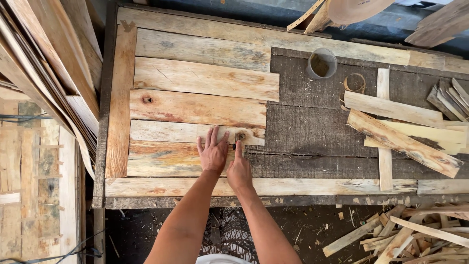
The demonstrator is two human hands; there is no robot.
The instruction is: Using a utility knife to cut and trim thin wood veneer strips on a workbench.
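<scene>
Here, left hand [213, 152] flat on plank [166, 159], long axis left-right, perhaps.

No packages, labels, signs or screens visible anywhere in view.

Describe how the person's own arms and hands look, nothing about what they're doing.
Both arms are bare up to the frame's lower edge: no sleeves, gloves, watch or rings visible. The left hand and right hand are uncovered, with short nails as far as can be told. No cables or markings show on either forearm.
</scene>
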